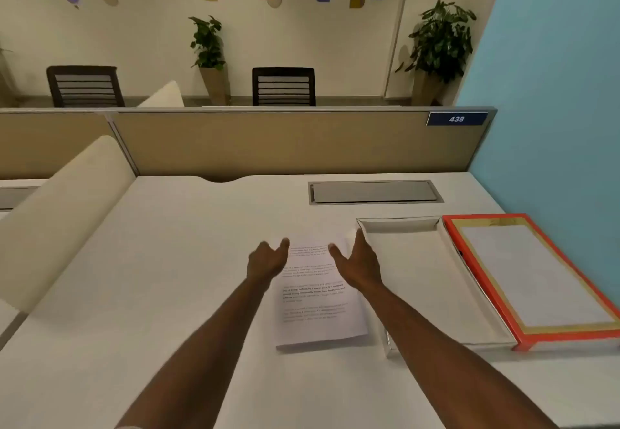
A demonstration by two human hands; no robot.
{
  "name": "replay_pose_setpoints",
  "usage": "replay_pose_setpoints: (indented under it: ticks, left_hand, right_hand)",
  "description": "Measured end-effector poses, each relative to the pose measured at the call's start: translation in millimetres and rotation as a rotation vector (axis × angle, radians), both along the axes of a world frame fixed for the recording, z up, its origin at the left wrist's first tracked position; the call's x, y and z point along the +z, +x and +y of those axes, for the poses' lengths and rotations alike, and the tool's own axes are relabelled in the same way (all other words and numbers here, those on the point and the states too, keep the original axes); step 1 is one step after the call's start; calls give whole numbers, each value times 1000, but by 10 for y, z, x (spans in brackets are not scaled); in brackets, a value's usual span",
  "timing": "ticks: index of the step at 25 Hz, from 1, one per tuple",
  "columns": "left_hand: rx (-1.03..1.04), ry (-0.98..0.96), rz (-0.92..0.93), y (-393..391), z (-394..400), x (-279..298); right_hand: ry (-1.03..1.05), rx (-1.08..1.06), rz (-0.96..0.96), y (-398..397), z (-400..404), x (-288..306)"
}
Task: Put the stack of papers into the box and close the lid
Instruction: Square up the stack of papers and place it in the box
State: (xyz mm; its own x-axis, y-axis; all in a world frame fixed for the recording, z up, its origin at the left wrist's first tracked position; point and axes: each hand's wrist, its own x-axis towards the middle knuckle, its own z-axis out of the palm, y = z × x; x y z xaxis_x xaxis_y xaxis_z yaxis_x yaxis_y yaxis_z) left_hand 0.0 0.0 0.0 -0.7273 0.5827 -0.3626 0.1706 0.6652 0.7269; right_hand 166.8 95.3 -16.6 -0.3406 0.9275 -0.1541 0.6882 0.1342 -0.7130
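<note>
Head cam shows left hand and right hand, both spread open, over the far end of one stack of papers mid-table. One empty box sits just right, its one lid near the table's right edge. I'd pinch both long edges so sheets don't fan.

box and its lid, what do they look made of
Box: likely white cardboard, matte, with thin folded walls. Lid: probably printed card, orange and gold border around a white inside, flat finish. Neither can be confirmed by sight.
</note>
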Motion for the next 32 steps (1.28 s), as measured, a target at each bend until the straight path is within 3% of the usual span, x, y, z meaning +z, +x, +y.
replay_pose_setpoints:
  ticks: [3, 6, 11, 14, 18, 23, 28, 32]
  left_hand:
    - [44, -66, -176, 40, -65, -288]
    - [76, -128, -215, 101, -115, -593]
    - [44, -248, 2, 383, -105, -832]
    - [37, -272, 36, 520, -32, -830]
    - [195, -245, -57, 508, 122, -732]
    - [408, -130, -308, 223, 144, -871]
    - [445, 15, -445, 65, 128, -805]
    - [412, -71, -442, -15, 225, -1056]
  right_hand:
    - [-266, -38, -121, -21, -13, -346]
    - [-341, -72, -202, 9, -33, -603]
    - [-298, -69, -213, -54, -25, -822]
    - [-184, -87, -251, -70, -51, -863]
    - [-162, -96, -301, -49, 87, -825]
    - [-194, -66, -300, -53, 220, -775]
    - [-246, -63, -307, -46, 255, -799]
    - [-272, -83, -295, -67, 255, -824]
